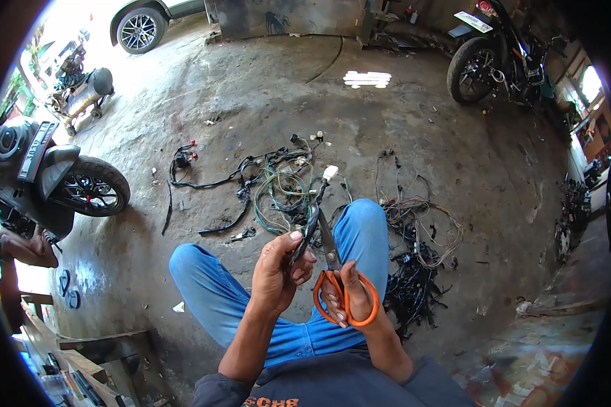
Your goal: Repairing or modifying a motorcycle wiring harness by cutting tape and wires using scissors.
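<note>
My left hand (278, 268) is closed on a black-wrapped wire bundle (310, 227), which rises from the fingers to a white connector (330, 172) at its top. My right hand (349, 298) grips a pair of scissors (375, 308) by its orange looped handles. The dark blades point up and lie right against the wire bundle; whether they are cutting into it I cannot tell. Beyond my knees a tangled wiring harness (268, 183) with green, black and pale wires lies on the floor. More loose wires (448, 237) spread out past my right knee.
A heap of black scraps (414, 295) lies beside my right leg. Motorcycles stand at the left (91, 186) and far right (478, 71); a car wheel (141, 30) shows at the back. Sandals (72, 298) and a wooden bench (105, 339) are at the left. Another person's arm (27, 247) shows at the left edge.
</note>
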Demonstrator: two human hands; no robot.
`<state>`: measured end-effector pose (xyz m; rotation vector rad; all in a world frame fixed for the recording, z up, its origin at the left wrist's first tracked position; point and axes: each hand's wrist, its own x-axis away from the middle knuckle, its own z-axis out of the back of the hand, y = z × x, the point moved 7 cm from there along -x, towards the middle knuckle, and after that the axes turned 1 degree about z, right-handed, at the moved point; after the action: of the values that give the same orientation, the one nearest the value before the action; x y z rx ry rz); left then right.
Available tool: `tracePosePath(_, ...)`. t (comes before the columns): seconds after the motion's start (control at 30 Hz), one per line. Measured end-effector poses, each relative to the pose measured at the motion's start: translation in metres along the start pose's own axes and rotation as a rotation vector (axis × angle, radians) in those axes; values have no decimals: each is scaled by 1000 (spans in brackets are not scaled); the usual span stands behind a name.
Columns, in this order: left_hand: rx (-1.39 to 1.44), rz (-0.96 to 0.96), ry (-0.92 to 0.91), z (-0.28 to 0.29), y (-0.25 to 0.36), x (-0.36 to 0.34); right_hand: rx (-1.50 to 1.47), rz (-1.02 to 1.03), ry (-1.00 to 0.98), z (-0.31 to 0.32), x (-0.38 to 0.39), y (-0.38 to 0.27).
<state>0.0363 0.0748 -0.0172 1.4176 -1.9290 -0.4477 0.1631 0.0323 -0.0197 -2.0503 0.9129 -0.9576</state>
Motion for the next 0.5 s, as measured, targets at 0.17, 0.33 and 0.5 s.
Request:
tracePosePath(0.17, 32, 34, -18, -5, -1, 2, 14, 23, -25, 7, -4, 11)
tracePosePath(0.33, 40, 35, -32, -13, -1, 4, 25, 46, -8, 7, -6, 9)
tracePosePath(0.5, 58, 48, -65, -13, -3, 6, 58, 96, -1, 6, -4, 1)
